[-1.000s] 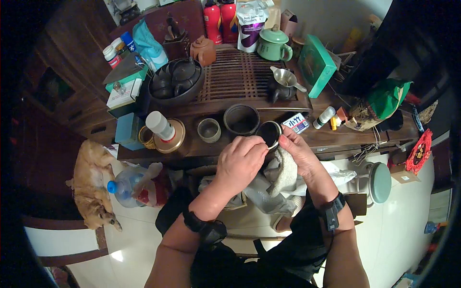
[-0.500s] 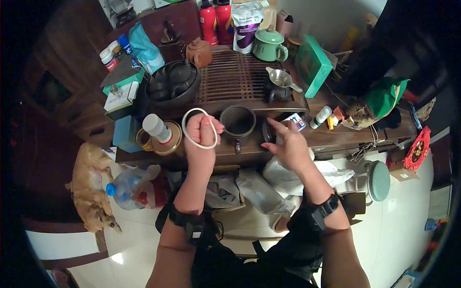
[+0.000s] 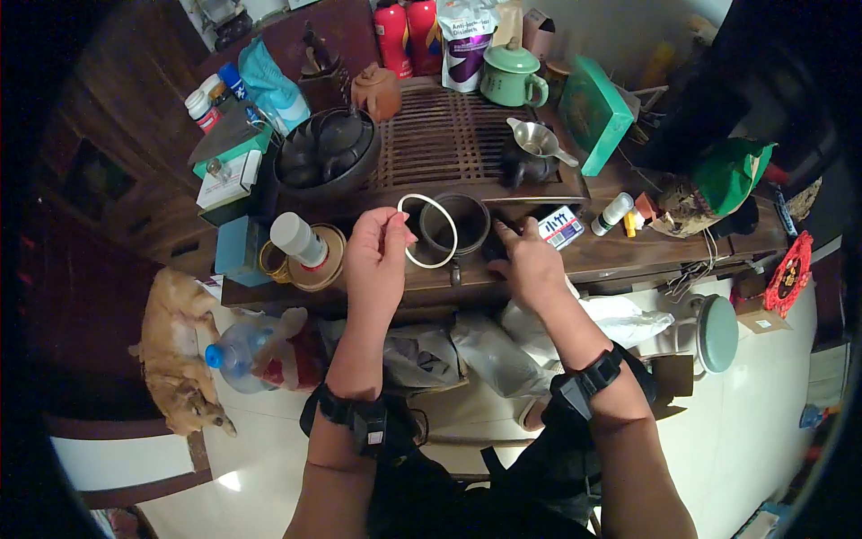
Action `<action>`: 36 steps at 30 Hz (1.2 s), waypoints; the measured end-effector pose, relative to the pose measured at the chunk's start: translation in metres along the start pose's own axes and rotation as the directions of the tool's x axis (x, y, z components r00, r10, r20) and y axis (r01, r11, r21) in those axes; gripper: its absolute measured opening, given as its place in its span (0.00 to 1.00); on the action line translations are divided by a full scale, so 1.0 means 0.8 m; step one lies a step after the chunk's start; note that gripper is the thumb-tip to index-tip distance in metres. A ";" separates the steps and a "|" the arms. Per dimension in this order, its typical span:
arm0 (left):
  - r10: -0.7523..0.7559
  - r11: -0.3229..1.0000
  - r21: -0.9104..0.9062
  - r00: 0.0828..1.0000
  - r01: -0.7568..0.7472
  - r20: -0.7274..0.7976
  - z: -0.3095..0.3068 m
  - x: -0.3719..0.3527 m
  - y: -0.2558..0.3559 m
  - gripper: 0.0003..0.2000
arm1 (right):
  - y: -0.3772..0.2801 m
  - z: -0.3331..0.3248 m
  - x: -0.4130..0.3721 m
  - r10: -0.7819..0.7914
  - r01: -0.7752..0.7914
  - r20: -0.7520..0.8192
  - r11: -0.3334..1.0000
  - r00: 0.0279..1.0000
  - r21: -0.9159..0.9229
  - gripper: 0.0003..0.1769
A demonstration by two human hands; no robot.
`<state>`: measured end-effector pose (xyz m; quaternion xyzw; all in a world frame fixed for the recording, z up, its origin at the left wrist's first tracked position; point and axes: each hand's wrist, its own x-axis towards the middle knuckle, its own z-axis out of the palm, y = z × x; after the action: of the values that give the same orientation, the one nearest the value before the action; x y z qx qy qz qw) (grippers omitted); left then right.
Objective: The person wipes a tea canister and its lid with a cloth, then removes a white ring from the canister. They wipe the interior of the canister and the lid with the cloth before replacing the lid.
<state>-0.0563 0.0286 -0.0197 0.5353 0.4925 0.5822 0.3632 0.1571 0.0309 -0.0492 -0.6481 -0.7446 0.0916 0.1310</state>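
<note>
Head view, looking down: the left hand (image 3: 377,262) pinches a thin white ring (image 3: 455,238) in its fingertips. Half a second ago the ring was further left. Now it hangs right over the dark round bowl (image 3: 469,216) at the near edge of the tea tray (image 3: 449,144). The right hand (image 3: 530,262) holds nothing. It lies open and flat just right of the bowl, near a small white box (image 3: 558,226). I think the ring is now lined up with the bowl's rim.

A black strap with a small boxy black unit (image 3: 368,424) is worn just behind the left hand (image 3: 377,262); a matching strap (image 3: 588,393) is worn behind the right hand (image 3: 528,262).
</note>
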 end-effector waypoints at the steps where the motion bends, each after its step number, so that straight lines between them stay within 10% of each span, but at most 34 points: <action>1: 0.024 1.000 0.020 1.000 -0.024 0.000 -0.001 0.002 -0.002 0.07 | 0.002 0.000 0.001 -0.008 0.008 -0.011 1.000 1.000 -0.001 0.37; 9: 0.053 0.985 0.168 0.998 -0.047 -0.033 0.011 0.014 -0.006 0.06 | 0.008 -0.047 0.022 -0.004 0.147 -0.395 0.932 0.919 0.332 0.14; 13: 0.058 0.974 0.220 0.998 -0.052 -0.019 0.020 0.019 -0.008 0.05 | -0.010 -0.049 0.025 0.027 0.165 -0.261 0.711 0.965 0.684 0.16; 36: 0.212 0.818 0.551 0.977 -0.166 -0.022 0.033 0.019 0.000 0.05 | -0.014 -0.020 0.052 -0.008 0.210 -0.293 0.716 0.956 0.666 0.05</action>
<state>-0.0330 0.0479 -0.0172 0.6384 0.5969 0.4721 0.1153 0.1465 0.0695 -0.0272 -0.5133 -0.6690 0.2650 0.4677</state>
